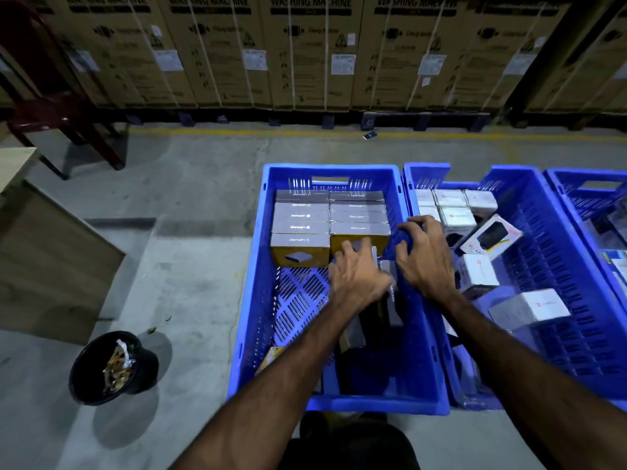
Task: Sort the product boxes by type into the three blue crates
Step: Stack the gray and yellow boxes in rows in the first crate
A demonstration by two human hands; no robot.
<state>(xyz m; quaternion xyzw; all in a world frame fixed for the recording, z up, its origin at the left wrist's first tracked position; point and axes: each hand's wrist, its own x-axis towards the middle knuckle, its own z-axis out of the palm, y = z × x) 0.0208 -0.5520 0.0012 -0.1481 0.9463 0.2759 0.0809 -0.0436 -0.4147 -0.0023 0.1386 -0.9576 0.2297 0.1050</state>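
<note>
Three blue slotted plastic crates: left crate (420,351), middle crate (556,273), right crate (576,184), all the same saturated blue. Grey-topped, yellow-sided cardboard boxes (330,222) in the left one, white lettering on the grey. White product boxes (475,269) in the middle one, small red logo, one with a black device print. Brown corrugated cartons (305,52) behind, black print, white labels. Grey concrete floor (190,184) with a yellow painted line (237,131). Black round bin (113,368).
</note>
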